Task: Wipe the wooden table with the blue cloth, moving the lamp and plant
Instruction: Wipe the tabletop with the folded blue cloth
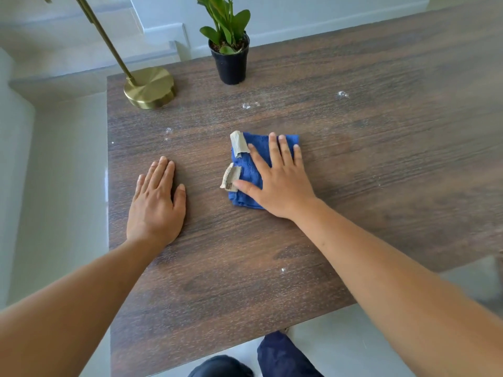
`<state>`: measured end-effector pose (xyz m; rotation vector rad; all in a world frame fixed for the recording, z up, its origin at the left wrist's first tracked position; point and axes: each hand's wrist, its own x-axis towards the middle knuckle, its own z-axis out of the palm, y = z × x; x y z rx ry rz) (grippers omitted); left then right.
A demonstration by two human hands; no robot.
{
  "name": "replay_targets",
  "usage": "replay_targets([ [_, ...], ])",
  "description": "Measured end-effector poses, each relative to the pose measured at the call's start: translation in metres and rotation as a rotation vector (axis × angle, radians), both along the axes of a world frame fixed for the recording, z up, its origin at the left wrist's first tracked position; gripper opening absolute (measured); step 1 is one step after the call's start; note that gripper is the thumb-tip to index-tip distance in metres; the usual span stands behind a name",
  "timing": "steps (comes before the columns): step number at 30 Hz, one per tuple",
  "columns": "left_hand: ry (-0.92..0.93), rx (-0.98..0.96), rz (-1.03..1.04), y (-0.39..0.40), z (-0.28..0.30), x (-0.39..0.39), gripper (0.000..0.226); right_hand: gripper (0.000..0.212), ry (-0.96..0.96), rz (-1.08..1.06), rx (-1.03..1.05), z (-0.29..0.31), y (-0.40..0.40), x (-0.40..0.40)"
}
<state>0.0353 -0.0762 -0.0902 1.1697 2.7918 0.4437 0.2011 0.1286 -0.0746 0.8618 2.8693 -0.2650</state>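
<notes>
A dark wooden table (353, 159) fills most of the frame, dusted with small white specks. At its upper left stands a brass lamp (148, 87) on a round base; just right of it, a potted plant (230, 54) in a black pot. The right hand (277, 180) lies flat, fingers spread, pressing a folded blue cloth (251, 170) at centre. The left hand (156, 202) rests open and flat on bare wood, holding nothing.
</notes>
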Motion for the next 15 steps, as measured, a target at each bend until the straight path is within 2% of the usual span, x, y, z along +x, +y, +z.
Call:
replay_targets([
  [4, -0.004, -0.010, -0.016, 0.000, 0.000, 0.000, 0.058, 0.065, 0.039, 0.020, 0.013, -0.003, 0.016, 0.034],
  [6, -0.002, -0.014, -0.013, 0.001, 0.001, 0.001, 0.058, 0.059, 0.068, -0.070, 0.063, -0.005, 0.042, 0.062],
  [9, 0.088, -0.065, -0.075, 0.006, 0.008, 0.007, 0.059, 0.056, 0.089, -0.324, 0.089, -0.004, 0.083, 0.106],
  [11, 0.125, -0.081, -0.150, 0.026, 0.010, 0.018, 0.059, 0.055, 0.091, -0.412, 0.075, -0.005, 0.095, 0.113],
  [15, -0.032, -0.051, -0.134, 0.078, 0.004, 0.059, 0.060, 0.065, 0.079, -0.320, 0.072, -0.004, 0.067, 0.115],
])
